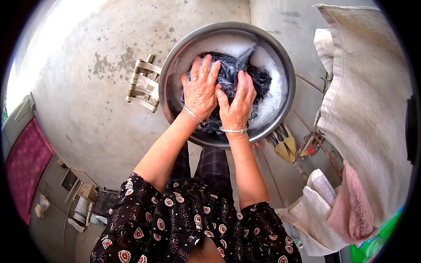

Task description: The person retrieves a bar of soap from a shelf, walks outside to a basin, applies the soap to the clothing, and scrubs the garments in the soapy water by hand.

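A wide metal basin [287, 87] holds white suds [272, 65] and a dark wet cloth [226, 72]. On the left part of the cloth lies my left hand [201, 90], palm down with its fingers spread. My right hand [237, 101] touches the cloth just to the right, its thumb apart and its fingers close together around a bunched piece that sticks up. The thumbs of both hands nearly meet. Each wrist wears a silvery bracelet.
A small slatted stool [144, 85] stands left of the basin on the concrete floor [101, 114]. Light towels [359, 96] and a pink cloth [351, 206] hang at the right. A brush-like bundle [286, 147] lies near the basin's lower right.
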Tool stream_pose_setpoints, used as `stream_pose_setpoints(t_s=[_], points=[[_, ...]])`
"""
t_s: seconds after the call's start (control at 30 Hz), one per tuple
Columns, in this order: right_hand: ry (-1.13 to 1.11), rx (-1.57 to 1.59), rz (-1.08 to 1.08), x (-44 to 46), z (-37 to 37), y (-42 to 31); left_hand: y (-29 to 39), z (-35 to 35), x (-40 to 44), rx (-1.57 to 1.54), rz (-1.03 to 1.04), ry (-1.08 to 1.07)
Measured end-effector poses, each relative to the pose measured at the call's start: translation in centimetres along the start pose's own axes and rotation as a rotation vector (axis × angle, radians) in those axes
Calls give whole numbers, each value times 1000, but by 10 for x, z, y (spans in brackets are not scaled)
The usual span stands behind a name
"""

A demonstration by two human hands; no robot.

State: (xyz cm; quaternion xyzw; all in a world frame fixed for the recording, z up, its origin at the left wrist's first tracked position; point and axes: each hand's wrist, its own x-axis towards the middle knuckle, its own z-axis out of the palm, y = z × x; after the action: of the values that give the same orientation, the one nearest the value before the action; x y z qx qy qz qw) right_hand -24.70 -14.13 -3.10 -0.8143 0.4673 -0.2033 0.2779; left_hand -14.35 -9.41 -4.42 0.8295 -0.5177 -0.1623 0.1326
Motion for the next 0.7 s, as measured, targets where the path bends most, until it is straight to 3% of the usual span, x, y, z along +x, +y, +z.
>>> stream_pose_setpoints(t_s=[0.13, 0.23, 0.27, 0.37, 0.47, 0.5, 0.57, 0.6, 0.63, 0.7], points=[[-68, -236, -6, 19, 36, 22, 1, 15, 16, 85, -5, -86], [-82, -305, -19, 34, 53, 40, -11, 29, 26, -53, -34, -324], [-75, -326, -37, 41, 59, 45, -8, 32, 30, -119, -65, -243], [-242, -458, 151, 54, 66, 51, -13, 53, 31, -238, -17, -341], [-223, -261, 194, 57, 60, 67, -15, 46, 27, -280, -43, -409], [-194, -185, 224, 59, 56, 73, -12, 27, 24, -305, -124, -390], [-73, 576, 407, 56, 41, 72, -10, 7, 4, -330, 13, 303], [-51, 845, 494, 54, 29, 61, -11, 0, -9, -450, -58, 311], [-34, 1116, 582, 54, 10, 36, -11, -7, -20, -611, -256, 181], [-88, 981, 553, 40, -13, 9, -6, -20, -20, -1156, -873, -45]])
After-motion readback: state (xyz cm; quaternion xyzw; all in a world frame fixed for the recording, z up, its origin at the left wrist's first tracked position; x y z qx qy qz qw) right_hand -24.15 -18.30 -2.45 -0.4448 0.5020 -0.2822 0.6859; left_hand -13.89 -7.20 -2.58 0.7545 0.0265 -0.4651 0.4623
